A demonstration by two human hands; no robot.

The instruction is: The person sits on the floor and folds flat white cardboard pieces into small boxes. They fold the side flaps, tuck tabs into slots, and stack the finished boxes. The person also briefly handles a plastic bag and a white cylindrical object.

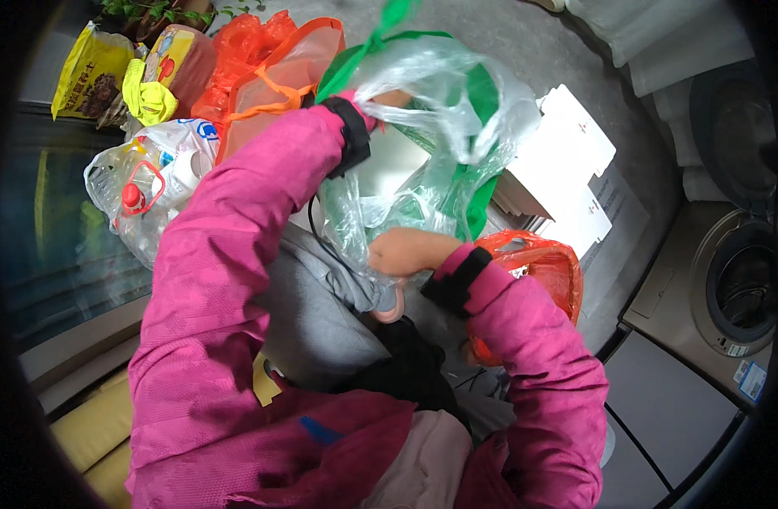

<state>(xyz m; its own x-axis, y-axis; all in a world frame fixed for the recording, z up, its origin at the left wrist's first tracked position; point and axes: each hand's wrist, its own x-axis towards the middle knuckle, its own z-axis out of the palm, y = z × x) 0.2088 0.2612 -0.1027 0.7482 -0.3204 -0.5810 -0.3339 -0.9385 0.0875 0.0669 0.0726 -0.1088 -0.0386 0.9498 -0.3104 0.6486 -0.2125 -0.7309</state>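
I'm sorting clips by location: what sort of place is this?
Probably a home's laundry area or balcony, though the view can't settle which. A front-loading washing machine stands at the right, a leafy plant grows at the upper left, and a bag of plastic bottles sits at the left.

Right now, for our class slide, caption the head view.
Left hand and right hand at a clear plastic bag, white cardboard alongside.

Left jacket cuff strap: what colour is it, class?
The left cuff strap is black; the head view shows it best.
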